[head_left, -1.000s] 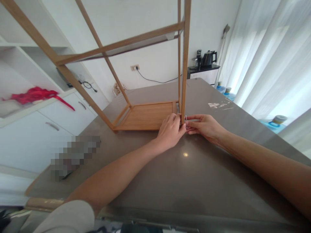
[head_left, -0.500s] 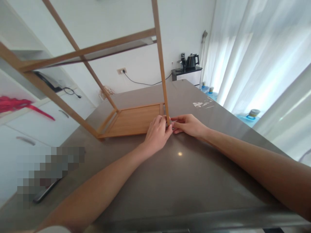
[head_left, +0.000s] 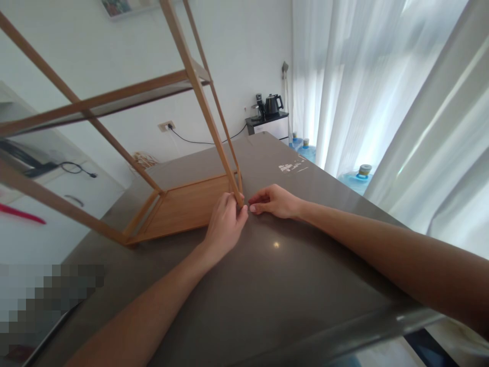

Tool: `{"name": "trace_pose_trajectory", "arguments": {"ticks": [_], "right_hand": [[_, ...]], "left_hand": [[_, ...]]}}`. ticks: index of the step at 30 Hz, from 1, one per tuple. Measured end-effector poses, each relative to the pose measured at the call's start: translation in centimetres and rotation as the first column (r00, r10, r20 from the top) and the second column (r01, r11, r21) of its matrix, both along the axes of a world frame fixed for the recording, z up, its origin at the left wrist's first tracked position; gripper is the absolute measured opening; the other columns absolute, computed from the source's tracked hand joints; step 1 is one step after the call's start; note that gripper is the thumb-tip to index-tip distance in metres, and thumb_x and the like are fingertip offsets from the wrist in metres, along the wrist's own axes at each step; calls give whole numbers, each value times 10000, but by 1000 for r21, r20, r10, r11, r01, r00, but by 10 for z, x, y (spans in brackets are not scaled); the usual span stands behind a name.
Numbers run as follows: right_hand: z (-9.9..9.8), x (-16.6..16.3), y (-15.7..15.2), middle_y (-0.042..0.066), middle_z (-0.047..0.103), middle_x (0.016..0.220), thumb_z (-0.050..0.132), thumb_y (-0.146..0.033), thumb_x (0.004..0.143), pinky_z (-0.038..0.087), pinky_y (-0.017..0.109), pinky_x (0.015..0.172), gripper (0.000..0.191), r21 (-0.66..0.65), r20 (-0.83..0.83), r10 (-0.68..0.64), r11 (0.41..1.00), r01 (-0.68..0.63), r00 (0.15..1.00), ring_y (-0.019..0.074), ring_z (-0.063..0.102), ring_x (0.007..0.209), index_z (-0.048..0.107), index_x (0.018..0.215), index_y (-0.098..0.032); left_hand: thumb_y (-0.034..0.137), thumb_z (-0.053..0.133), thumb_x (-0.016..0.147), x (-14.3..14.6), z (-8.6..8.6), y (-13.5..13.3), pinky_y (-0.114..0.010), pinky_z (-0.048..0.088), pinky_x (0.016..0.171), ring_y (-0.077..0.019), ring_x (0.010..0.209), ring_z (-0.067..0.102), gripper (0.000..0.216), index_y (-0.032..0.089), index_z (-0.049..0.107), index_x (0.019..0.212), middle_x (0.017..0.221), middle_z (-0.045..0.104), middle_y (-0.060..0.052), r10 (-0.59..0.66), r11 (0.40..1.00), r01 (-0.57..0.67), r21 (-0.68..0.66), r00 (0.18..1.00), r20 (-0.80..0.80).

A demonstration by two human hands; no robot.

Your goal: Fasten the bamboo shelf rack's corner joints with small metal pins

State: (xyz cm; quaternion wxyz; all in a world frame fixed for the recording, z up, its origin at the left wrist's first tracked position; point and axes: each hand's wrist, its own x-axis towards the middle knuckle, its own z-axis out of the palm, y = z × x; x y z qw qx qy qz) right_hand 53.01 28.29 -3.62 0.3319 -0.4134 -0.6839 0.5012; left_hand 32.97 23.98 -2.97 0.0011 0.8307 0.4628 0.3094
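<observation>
You are working bare-armed: your left hand (head_left: 225, 224) and right hand (head_left: 275, 201) are both showing uncovered. Your left forearm (head_left: 153, 300) and right forearm (head_left: 367, 244) are running bare from wrist to the edge of the view, both looking slender and smooth. The right hand's fingertips (head_left: 252, 208) are showing short, rounded nails.

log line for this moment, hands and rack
left hand: curled on foot of rack leg | right hand: fingertips pinched beside same foot | wooden rack: upright on grey table
</observation>
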Motion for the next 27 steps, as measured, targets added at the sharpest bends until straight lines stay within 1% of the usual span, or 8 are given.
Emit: {"name": "trace_pose_trajectory", "arguments": {"ticks": [3,6,10,13,16,20,23,27], "right_hand": [[-2,1,1,50,777,874,804,-389,730,537,243,732,378,77,74,-4,997,-2,997,176,699,808,780,1009,-134],[-2,1,0,48,778,880,822,-401,702,531,246,736,411,120,118,1,993,-15,993,185,702,819,783,1016,-138],[-3,-2,-2,35,768,809,776,-394,756,509,229,673,311,177,164,-13,984,-17,986,166,687,755,800,964,-164],[-4,-6,-4,24,740,712,747,-386,792,494,209,616,261,180,166,8,983,-39,986,132,660,643,799,931,-170],[-4,-9,-7,10,700,628,727,-403,817,475,191,547,262,162,146,9,986,-32,989,101,610,529,790,918,-170],[-2,-13,-13,14,691,607,694,-464,851,460,177,486,325,108,98,7,994,-18,995,87,584,478,769,892,-150],[-2,-16,-17,32,700,611,692,-501,855,482,171,476,368,43,20,5,999,-6,1000,95,616,490,732,810,-138],[-3,-20,-21,59,713,645,748,-525,800,561,202,498,401,-124,-117,-40,992,26,992,152,703,572,679,755,-133]], "left_hand": [[271,430,986,-1,1,-1,-404,450,954,-243,1063,553,152,184,519,1074,1063,577,-89,-7,1000,7,-5,1000,9],[273,422,986,-3,0,-2,-401,464,904,-244,1002,559,130,185,511,1020,1018,577,-87,22,1000,-22,-5,1000,-3],[272,388,989,-3,-2,-1,-397,481,869,-240,953,566,140,187,496,961,975,570,-88,68,998,-67,13,998,-19],[263,373,991,-4,-3,0,-399,483,872,-242,955,572,154,183,502,967,981,577,-94,78,996,-77,36,997,-22],[246,372,990,-6,-2,1,-385,482,872,-236,965,575,151,181,509,984,992,587,-94,77,996,-77,55,997,-10],[265,365,998,-9,3,3,-375,476,891,-230,984,582,172,188,519,987,991,599,-87,87,994,-89,69,996,33],[282,354,1004,-10,8,3,-377,473,893,-227,971,586,191,193,522,988,975,606,-80,98,992,-102,69,993,61],[294,344,1006,-8,12,3,-382,467,901,-228,970,585,210,193,525,974,975,610,-82,97,993,-101,53,993,71]]}}
